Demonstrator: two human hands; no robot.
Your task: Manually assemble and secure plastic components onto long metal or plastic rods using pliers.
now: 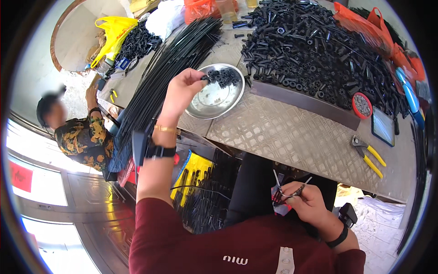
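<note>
My left hand (pixel 181 91) reaches over the left rim of a round metal bowl (pixel 214 108). Its thumb and fingers pinch a small black part (pixel 205 79). Several small black ring-like parts (pixel 226 76) lie heaped at the bowl's far side. Low in front of me, above my lap, my right hand (pixel 308 203) is closed on a dark, slim piece (pixel 296 190) with thin metal bits. Two pale narrow tips stick up from it; its exact kind is unclear.
Long black rods (pixel 166 68) lie bundled left of the bowl. Black plastic parts (pixel 315 50) pile up behind a dark bar (pixel 305 105). Yellow-handled cutters (pixel 369 157), a tablet-like device (pixel 383 127) and a red dish (pixel 362 105) lie right. Another person (pixel 82 132) sits left.
</note>
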